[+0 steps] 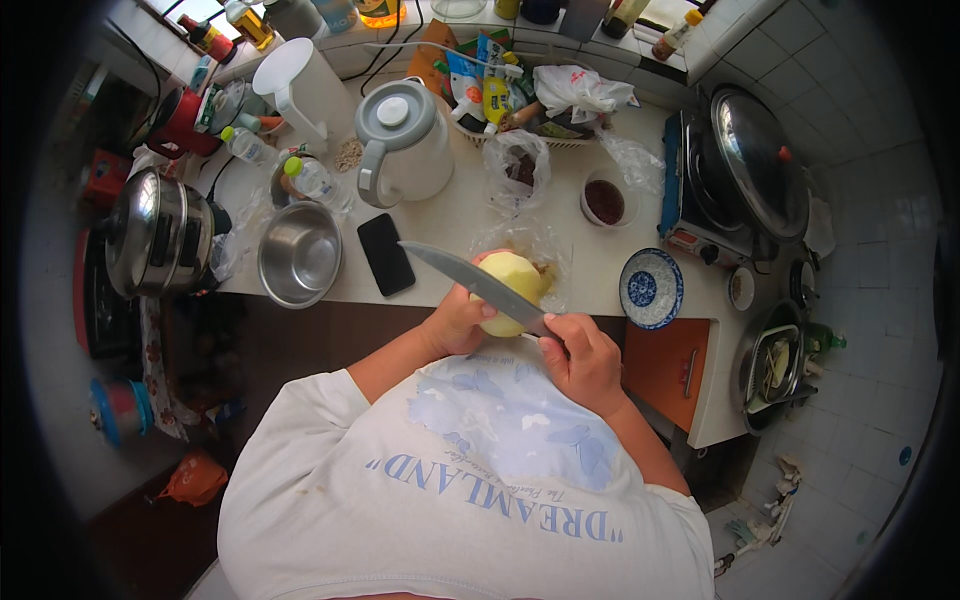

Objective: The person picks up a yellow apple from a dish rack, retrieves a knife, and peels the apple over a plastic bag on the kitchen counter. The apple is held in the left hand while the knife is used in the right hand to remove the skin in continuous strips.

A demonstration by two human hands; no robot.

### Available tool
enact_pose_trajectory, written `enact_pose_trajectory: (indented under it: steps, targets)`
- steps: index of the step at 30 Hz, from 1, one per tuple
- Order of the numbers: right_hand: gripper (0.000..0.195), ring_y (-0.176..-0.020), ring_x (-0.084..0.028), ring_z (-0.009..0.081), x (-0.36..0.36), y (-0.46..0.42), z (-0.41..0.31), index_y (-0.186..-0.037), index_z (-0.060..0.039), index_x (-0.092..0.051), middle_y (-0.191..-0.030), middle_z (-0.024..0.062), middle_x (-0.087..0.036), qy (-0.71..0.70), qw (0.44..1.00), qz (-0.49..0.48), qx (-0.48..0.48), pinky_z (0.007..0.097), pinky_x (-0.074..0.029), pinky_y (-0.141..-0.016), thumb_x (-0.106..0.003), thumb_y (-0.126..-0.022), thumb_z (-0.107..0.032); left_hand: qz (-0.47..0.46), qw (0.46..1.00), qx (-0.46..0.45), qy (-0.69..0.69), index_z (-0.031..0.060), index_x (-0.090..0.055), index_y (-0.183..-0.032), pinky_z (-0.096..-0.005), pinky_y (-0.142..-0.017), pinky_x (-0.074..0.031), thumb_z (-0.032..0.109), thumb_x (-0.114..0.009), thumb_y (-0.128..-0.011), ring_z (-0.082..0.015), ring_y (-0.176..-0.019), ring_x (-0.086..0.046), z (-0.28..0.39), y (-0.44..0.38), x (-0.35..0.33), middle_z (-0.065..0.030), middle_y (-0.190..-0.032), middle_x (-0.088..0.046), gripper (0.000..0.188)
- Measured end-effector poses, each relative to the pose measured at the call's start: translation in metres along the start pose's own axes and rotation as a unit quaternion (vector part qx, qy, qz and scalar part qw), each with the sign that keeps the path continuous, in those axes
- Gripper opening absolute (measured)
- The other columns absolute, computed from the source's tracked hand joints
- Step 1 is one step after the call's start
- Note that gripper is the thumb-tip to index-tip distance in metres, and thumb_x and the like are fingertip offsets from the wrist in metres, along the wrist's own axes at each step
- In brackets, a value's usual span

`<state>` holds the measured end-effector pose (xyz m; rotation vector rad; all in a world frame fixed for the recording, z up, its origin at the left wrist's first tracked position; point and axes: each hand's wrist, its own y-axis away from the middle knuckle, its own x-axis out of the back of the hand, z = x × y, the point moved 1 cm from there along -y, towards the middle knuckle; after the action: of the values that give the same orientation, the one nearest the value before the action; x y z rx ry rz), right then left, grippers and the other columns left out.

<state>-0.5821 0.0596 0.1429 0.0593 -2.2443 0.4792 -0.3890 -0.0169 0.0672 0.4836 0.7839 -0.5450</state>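
Observation:
My left hand (456,321) holds a large peeled, pale yellow fruit or vegetable (504,324) at the counter's front edge, thumb on its side. In my right hand (583,361) is the handle end of a large kitchen knife (480,285); its broad blade slants across the front of the fruit, tip towards the upper left. Whether the edge touches the flesh I cannot tell. Behind the fruit, a clear plastic bag (556,255) lies on the counter with brownish scraps on it. The blade hides part of the fruit and some fingers of my left hand.
Left of the knife lie a black phone (386,255) and a steel bowl (300,255). A blue-patterned plate (651,289) and a tub of dark red contents (604,201) sit right. Behind stands a lidded pitcher (409,150). A gas stove (701,240) bears a large lidded pan (761,161).

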Motion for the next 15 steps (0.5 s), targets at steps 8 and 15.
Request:
enact_pose_trajectory:
  steps: [8,15]
  targets:
    - [0.03,-0.069,-0.066,0.0277,-0.002,0.004,-0.001,-0.114,-0.0104,-0.06,-0.094,0.0094,-0.066,-0.095,0.995,-0.016,-0.02,0.0357,-0.053,-0.059,-0.072,-0.087,-0.015,0.069,0.996,-0.051,0.016,0.0133,-0.031,-0.144,-0.0408,-0.103,-0.048,0.025,-0.082,-0.075,-0.0236,-0.124,-0.053,0.009,0.001,-0.017,-0.0086,-0.134,-0.052,0.086]
    - [0.033,-0.067,-0.064,0.0269,-0.006,0.002,-0.003,-0.116,-0.0108,-0.06,-0.093,0.0087,-0.065,-0.061,0.998,0.01,0.003,0.0359,-0.052,-0.058,-0.073,-0.086,-0.015,0.064,0.994,-0.085,-0.004,0.013,-0.029,-0.145,-0.041,-0.103,-0.047,0.036,-0.086,-0.071,-0.0238,-0.122,-0.055,0.008,0.003,-0.018,-0.0086,-0.133,-0.052,0.097]
